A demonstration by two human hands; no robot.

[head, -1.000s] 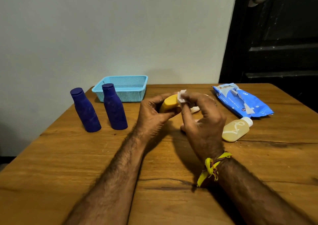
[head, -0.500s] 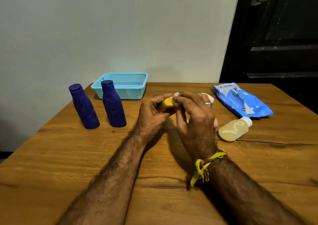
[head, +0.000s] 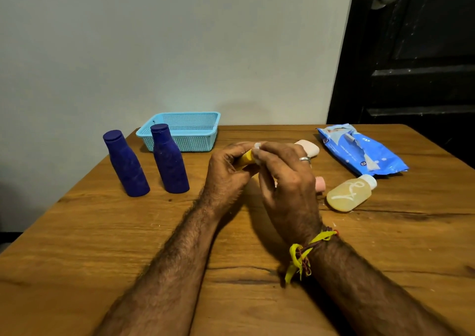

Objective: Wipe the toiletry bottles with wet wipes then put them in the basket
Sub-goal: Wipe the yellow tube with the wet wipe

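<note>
My left hand (head: 226,173) grips a small yellow bottle (head: 246,158) above the middle of the wooden table (head: 102,245). My right hand (head: 288,181) presses a white wet wipe (head: 257,145) against the bottle's upper end; most of the bottle and wipe are hidden by my fingers. Two dark blue bottles (head: 126,164) (head: 169,159) stand upright at the left. A light blue mesh basket (head: 185,132) sits behind them by the wall. A pale yellow bottle with a white cap (head: 349,194) lies on its side at the right.
A blue wet-wipe pack (head: 359,150) lies open at the back right. A pink-white bottle (head: 308,147) lies behind my right hand, and a small pink cap (head: 320,184) peeks out beside it. A dark door (head: 411,52) stands at the right of the pale wall.
My right hand has closed further over the yellow bottle's top, so less of the wipe and bottle shows. Both hands have sunk slightly toward the table.
</note>
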